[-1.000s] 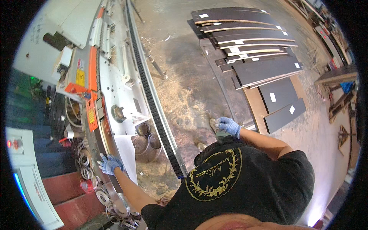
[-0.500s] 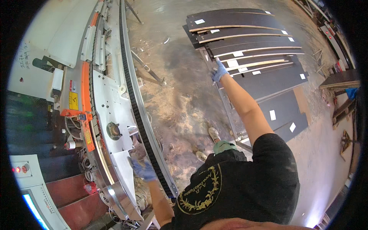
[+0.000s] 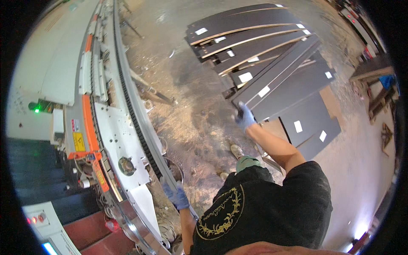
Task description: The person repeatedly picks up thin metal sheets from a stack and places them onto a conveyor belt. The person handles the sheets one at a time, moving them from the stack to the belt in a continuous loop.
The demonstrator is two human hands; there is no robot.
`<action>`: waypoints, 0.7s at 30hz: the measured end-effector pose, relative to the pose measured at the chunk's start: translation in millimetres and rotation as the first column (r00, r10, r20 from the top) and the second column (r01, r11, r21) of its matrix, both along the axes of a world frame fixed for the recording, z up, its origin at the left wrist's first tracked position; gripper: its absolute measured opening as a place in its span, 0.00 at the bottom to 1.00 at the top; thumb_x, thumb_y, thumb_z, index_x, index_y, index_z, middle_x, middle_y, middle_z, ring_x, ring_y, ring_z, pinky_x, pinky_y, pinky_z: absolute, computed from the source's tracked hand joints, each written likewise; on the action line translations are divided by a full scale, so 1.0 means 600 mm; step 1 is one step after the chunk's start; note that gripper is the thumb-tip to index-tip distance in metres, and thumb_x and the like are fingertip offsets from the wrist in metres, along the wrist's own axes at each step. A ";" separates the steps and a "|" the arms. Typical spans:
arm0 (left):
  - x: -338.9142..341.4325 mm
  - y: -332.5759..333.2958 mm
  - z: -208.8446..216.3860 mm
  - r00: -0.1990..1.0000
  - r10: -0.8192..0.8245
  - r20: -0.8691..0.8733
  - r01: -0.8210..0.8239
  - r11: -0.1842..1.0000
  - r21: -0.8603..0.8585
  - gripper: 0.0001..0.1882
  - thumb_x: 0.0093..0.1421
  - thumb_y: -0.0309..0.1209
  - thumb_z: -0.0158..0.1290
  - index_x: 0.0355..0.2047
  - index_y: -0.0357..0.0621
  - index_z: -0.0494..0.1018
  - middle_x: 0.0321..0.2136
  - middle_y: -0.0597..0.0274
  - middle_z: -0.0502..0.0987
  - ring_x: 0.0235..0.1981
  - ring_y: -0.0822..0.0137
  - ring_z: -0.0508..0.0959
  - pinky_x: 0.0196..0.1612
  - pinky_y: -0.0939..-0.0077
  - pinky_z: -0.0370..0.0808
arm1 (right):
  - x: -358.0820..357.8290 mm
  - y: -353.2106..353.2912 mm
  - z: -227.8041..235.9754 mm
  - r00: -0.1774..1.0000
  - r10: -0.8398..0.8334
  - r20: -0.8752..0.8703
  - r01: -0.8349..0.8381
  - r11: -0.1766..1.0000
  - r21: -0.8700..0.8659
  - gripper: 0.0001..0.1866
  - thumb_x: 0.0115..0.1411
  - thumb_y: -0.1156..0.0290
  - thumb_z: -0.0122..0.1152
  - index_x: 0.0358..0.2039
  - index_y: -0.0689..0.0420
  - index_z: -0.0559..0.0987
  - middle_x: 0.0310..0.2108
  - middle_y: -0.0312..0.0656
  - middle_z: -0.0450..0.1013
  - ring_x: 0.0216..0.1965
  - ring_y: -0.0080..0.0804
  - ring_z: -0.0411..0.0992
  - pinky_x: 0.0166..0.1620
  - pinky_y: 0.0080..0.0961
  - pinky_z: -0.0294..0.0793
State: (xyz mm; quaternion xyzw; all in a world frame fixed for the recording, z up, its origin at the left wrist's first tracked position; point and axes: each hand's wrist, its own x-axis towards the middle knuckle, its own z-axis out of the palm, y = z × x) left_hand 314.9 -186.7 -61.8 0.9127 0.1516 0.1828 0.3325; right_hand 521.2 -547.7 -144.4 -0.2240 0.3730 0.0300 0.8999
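Note:
My right hand (image 3: 245, 117), in a bluish glove, is closed around the near end of a long dark board (image 3: 272, 71). The board lies slanted across the other panels, its far end still over the stack of dark panels (image 3: 246, 21). Several panels carry white labels and show pale edges. My left hand (image 3: 177, 196), gloved too, is at the near end of the machine's long metal rail (image 3: 146, 140). Its fingers are apart and seem to rest against the rail; nothing shows in its grasp.
On the left runs an edge-processing machine with an orange strip (image 3: 87, 114) and a white plate (image 3: 117, 136). A control panel (image 3: 46, 223) stands at the lower left. Sawdust litters the floor (image 3: 195, 127). A wooden stand (image 3: 372, 68) is at the right.
My right hand has come nearer, and the board's near end has swung toward me with it. My left hand has moved right and nearer, onto the rail. The view has shifted.

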 end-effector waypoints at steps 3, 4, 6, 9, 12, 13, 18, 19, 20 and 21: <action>0.092 -0.101 -0.016 0.934 -0.348 0.079 0.353 0.867 -0.351 0.36 0.50 0.35 0.59 0.57 0.37 0.58 0.55 0.49 0.62 0.55 0.56 0.63 0.58 0.64 0.58 | -0.138 -0.015 0.048 0.975 0.126 -0.182 -0.124 0.992 0.026 0.10 0.51 0.59 0.63 0.26 0.48 0.72 0.19 0.33 0.66 0.21 0.28 0.65 0.23 0.27 0.68; 0.109 -0.136 -0.036 0.909 -0.414 0.043 0.372 0.762 -0.531 0.38 0.49 0.34 0.60 0.58 0.38 0.56 0.55 0.49 0.62 0.56 0.55 0.63 0.58 0.66 0.59 | -0.167 -0.011 0.049 0.973 0.091 -0.212 -0.104 0.993 -0.048 0.11 0.50 0.59 0.63 0.27 0.48 0.71 0.18 0.33 0.65 0.21 0.27 0.65 0.22 0.25 0.68; 0.145 -0.221 -0.052 0.802 -0.597 -0.001 0.503 0.678 -0.536 0.41 0.47 0.34 0.61 0.59 0.42 0.54 0.55 0.49 0.62 0.56 0.54 0.63 0.57 0.67 0.61 | -0.213 -0.003 0.045 0.991 0.102 -0.092 -0.103 0.995 -0.003 0.12 0.50 0.62 0.64 0.30 0.49 0.70 0.21 0.33 0.66 0.23 0.25 0.65 0.22 0.24 0.70; 0.183 -0.337 -0.017 0.534 -0.825 -0.185 0.801 0.564 -0.201 0.47 0.41 0.42 0.64 0.60 0.48 0.54 0.55 0.49 0.61 0.56 0.51 0.62 0.56 0.66 0.63 | -0.263 -0.004 0.021 0.958 0.271 0.092 -0.270 0.962 -0.023 0.14 0.49 0.64 0.64 0.34 0.50 0.70 0.28 0.34 0.69 0.26 0.25 0.67 0.25 0.23 0.73; 0.193 -0.417 0.029 0.434 -0.744 -0.508 0.847 0.530 -0.052 0.52 0.38 0.47 0.65 0.61 0.52 0.49 0.55 0.47 0.60 0.56 0.49 0.62 0.57 0.61 0.62 | -0.290 -0.004 0.021 0.960 0.270 0.076 -0.274 0.960 0.061 0.21 0.52 0.55 0.60 0.45 0.47 0.70 0.36 0.34 0.71 0.37 0.30 0.69 0.38 0.34 0.74; 0.196 -0.432 0.045 0.399 -0.716 -0.573 0.859 0.511 -0.040 0.52 0.39 0.46 0.65 0.61 0.52 0.49 0.55 0.47 0.61 0.56 0.49 0.63 0.56 0.62 0.63 | -0.297 -0.016 -0.007 0.957 0.263 0.124 -0.276 0.956 0.101 0.23 0.52 0.52 0.59 0.46 0.47 0.69 0.38 0.35 0.71 0.40 0.33 0.70 0.41 0.38 0.73; 0.208 -0.419 0.046 0.351 -0.684 -0.639 0.844 0.528 -0.101 0.48 0.41 0.42 0.62 0.60 0.49 0.50 0.49 0.49 0.69 0.48 0.51 0.71 0.51 0.62 0.68 | -0.259 -0.066 0.075 0.949 -0.226 0.221 0.179 0.960 0.215 0.26 0.53 0.49 0.57 0.49 0.49 0.68 0.44 0.42 0.70 0.45 0.41 0.68 0.47 0.43 0.71; 0.207 -0.409 0.052 0.342 -0.709 -0.617 0.823 0.542 -0.166 0.47 0.42 0.41 0.61 0.60 0.49 0.50 0.47 0.49 0.71 0.47 0.51 0.72 0.51 0.62 0.68 | -0.247 -0.098 0.046 0.908 -0.323 0.267 0.258 0.933 0.253 0.27 0.53 0.49 0.57 0.49 0.50 0.68 0.44 0.43 0.70 0.46 0.43 0.68 0.48 0.43 0.70; 0.199 -0.395 0.056 0.392 -0.738 -0.550 0.812 0.558 -0.170 0.45 0.42 0.40 0.61 0.60 0.49 0.52 0.47 0.49 0.71 0.47 0.52 0.72 0.50 0.64 0.69 | -0.241 -0.126 0.027 0.928 -0.267 0.260 0.197 0.944 0.265 0.26 0.54 0.51 0.57 0.49 0.51 0.69 0.44 0.43 0.70 0.45 0.43 0.69 0.47 0.44 0.70; 0.186 -0.376 0.057 0.433 -0.762 -0.482 0.803 0.568 -0.177 0.43 0.42 0.39 0.61 0.59 0.50 0.54 0.46 0.49 0.71 0.46 0.52 0.73 0.50 0.65 0.69 | -0.239 -0.154 0.007 0.944 -0.216 0.249 0.143 0.950 0.278 0.25 0.54 0.52 0.57 0.48 0.52 0.69 0.43 0.43 0.71 0.44 0.42 0.70 0.47 0.44 0.71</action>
